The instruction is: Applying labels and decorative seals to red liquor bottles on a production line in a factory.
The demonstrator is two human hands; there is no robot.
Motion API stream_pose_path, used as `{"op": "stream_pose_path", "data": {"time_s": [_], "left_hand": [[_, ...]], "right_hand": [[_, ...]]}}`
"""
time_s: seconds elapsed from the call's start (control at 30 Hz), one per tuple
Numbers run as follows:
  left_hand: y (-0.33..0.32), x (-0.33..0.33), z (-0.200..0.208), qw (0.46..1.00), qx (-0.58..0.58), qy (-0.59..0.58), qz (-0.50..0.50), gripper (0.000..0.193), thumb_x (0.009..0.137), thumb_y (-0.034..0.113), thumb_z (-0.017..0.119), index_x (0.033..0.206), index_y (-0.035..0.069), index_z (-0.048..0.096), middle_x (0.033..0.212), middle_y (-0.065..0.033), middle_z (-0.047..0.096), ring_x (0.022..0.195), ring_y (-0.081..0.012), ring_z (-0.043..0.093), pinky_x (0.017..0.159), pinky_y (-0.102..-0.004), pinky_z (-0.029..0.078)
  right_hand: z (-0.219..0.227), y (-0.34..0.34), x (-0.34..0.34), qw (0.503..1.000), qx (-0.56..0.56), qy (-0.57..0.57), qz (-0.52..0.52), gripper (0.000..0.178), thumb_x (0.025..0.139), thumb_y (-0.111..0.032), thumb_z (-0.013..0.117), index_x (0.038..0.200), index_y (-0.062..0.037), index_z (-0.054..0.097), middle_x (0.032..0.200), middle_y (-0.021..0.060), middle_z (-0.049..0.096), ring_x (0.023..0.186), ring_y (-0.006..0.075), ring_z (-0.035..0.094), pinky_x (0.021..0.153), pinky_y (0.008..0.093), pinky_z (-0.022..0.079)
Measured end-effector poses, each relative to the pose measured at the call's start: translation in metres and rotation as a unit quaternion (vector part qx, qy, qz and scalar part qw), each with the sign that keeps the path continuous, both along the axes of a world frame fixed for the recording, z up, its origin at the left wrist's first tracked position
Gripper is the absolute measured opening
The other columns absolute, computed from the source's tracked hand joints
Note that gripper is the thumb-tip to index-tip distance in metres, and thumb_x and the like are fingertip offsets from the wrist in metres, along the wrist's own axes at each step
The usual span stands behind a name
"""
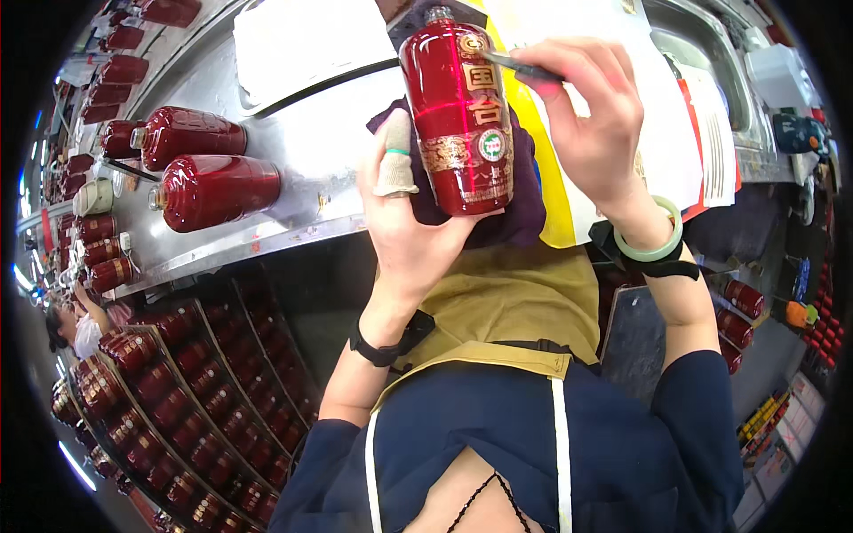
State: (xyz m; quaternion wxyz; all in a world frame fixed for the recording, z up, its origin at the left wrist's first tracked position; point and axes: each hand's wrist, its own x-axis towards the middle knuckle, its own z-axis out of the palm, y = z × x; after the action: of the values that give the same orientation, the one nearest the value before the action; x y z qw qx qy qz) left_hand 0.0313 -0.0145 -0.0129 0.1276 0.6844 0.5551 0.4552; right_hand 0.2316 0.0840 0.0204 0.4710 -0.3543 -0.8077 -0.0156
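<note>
A dark red glass bottle (440, 111) with gold characters, a patterned gold band and a round green-and-white mark lies tilted, its neck pointing away from me. My left hand (404, 209) grips it along the left side and the base, with a pale cloth finger cover on one finger. Under the bottle is a dark purple cloth (526, 213). Between the thumb and fingers of my right hand (600, 115) is a slim, dark-handled pen-like tool (526, 68). Its thin tip meets the round gold emblem near the bottle's shoulder; the tip's exact kind is too small to tell.
Two red bottles (222, 191) lie on the metal bench (311, 169) at left, with more behind them. A white board (311, 44) is at the back; yellow and white sheets (555, 191) lie at right. Racks of red bottles (169, 400) stand lower left, near another person (84, 333).
</note>
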Motion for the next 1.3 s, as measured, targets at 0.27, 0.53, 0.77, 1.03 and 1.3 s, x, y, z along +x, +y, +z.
{"op": "stream_pose_path", "data": {"time_s": [0.27, 0.53, 0.77, 1.03, 1.3], "left_hand": [[-0.002, -0.007, -0.01, 0.999, -0.001, -0.028, -0.019, 0.101, 0.066, 0.016, 0.098, 0.151, -0.005, 0.047, 0.136, -0.0212, 0.063, 0.121, -0.0329, 0.066, 0.104, -0.04, 0.052], [-0.003, -0.011, -0.012, 0.996, -0.067, -0.047, -0.041, 0.091, 0.068, 0.011, 0.091, 0.147, -0.008, 0.05, 0.139, -0.0263, 0.061, 0.127, -0.0396, 0.061, 0.109, -0.0445, 0.048], [-0.001, -0.013, -0.029, 0.993, -0.063, -0.083, -0.053, 0.097, 0.069, 0.01, 0.09, 0.153, -0.007, 0.045, 0.142, -0.0248, 0.059, 0.126, -0.0374, 0.06, 0.107, -0.0435, 0.048], [-0.011, -0.005, -0.027, 0.997, -0.004, -0.076, -0.017, 0.091, 0.067, 0.007, 0.092, 0.147, -0.008, 0.05, 0.149, -0.0244, 0.055, 0.134, -0.0375, 0.056, 0.113, -0.0447, 0.044], [-0.023, 0.001, -0.033, 0.988, 0.151, 0.039, 0.015, 0.038, 0.077, -0.002, 0.084, 0.114, 0.005, 0.077, 0.128, -0.0161, 0.071, 0.116, -0.0362, 0.068, 0.093, -0.0428, 0.058]], "right_hand": [[0.017, 0.019, -0.028, 0.994, -0.056, -0.031, 0.088, 0.024, 0.087, -0.018, 0.076, 0.11, -0.0146, 0.074, 0.086, 0.0033, 0.07, 0.08, 0.0277, 0.068, 0.077, 0.043, 0.05], [0.009, -0.015, -0.015, 0.943, 0.064, -0.133, 0.3, 0.024, 0.081, -0.011, 0.074, 0.103, -0.0195, 0.079, 0.097, -0.0041, 0.073, 0.083, 0.016, 0.062, 0.075, 0.0331, 0.051], [0.005, 0.001, 0.005, 0.986, 0.06, -0.114, 0.103, 0.018, 0.081, -0.02, 0.077, 0.099, -0.0211, 0.078, 0.101, -0.0059, 0.073, 0.083, 0.0146, 0.06, 0.08, 0.0316, 0.045], [0.004, -0.049, 0.005, 0.99, 0.016, -0.088, 0.107, 0.028, 0.075, -0.018, 0.075, 0.103, -0.0176, 0.079, 0.102, -0.0077, 0.071, 0.078, 0.0127, 0.057, 0.074, 0.0309, 0.046], [-0.013, -0.062, 0.022, 0.949, -0.262, 0.172, -0.024, 0.029, 0.094, -0.004, 0.076, 0.12, -0.0001, 0.064, 0.098, 0.0089, 0.072, 0.082, 0.0159, 0.068, 0.078, 0.0272, 0.053]]}}
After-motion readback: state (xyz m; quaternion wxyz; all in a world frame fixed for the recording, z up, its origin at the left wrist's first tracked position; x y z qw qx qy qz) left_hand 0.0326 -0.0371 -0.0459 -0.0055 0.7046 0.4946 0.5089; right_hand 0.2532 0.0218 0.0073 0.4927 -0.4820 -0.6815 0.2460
